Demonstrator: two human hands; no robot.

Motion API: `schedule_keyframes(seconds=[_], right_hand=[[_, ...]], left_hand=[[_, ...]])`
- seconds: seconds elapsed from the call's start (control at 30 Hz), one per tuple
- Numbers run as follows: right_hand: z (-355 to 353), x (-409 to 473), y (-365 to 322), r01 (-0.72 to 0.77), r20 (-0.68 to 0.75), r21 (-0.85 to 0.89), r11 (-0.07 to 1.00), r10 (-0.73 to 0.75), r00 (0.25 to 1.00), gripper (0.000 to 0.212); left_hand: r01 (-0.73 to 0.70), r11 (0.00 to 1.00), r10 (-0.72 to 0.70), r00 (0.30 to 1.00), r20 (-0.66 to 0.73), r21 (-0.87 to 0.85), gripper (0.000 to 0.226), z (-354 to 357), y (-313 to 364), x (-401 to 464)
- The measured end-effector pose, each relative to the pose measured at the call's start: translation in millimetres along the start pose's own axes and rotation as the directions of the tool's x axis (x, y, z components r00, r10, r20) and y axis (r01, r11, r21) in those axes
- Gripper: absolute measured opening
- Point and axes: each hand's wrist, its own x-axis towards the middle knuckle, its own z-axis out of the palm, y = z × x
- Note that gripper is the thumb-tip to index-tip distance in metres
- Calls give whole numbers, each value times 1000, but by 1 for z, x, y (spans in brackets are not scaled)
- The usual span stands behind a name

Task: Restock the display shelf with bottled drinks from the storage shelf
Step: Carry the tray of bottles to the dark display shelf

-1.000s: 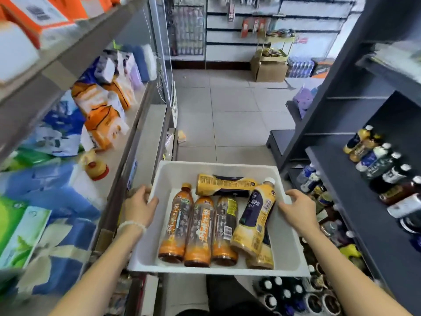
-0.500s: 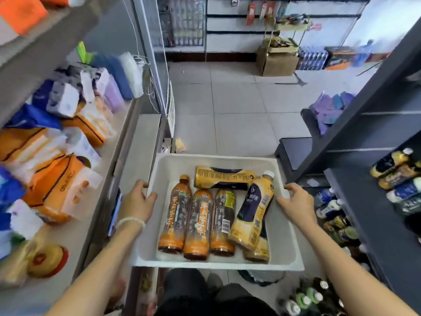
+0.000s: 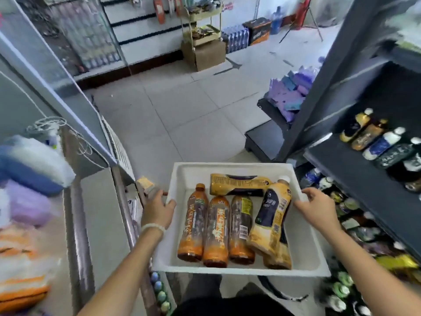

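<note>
The white tray [image 3: 303, 242] of bottled drinks [image 3: 215, 231] was held in the aisle, the left hand [image 3: 157, 209] and right hand [image 3: 316, 207] with fingers curled over its side rims. Transport was judged under way; next, setting down beside the dark shelf [image 3: 355, 179].

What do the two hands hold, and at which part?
Both hold the white tray of bottles: the left hand grips its left rim, the right hand its right rim.
</note>
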Motion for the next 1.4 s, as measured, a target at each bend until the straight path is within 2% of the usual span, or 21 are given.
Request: schedule_keyframes(seconds=[0.13,0.37,0.6,0.83,1.1,1.3,1.4], right_hand=[[-4,13,3,-147,-103,59,987,152,983,40],[-19,35,25,-376,-230,166,912,406,884,41],[-31,80,62,-516,-285,259,816,575,767,37],[-28,124,98,-671,-239,333,663,747,620,41],[32,189,156,-778,-176,343,527,849,498,44],[136,249,227,-802,-208,392,451,893,400,43],[196,276,274,-812,-209,392,433,901,380,42]], left_hand=[[-180,979,177,983,43,97,16,8,47,69],[-378,924,355,903,242,57,28,70,123,149],[-499,866,442,806,393,48,28,155,208,194],[-581,812,491,729,477,52,29,233,273,234],[-616,782,466,680,566,96,27,346,281,289],[-585,803,410,680,608,113,26,461,243,340],[-600,791,414,668,618,120,28,525,217,367]])
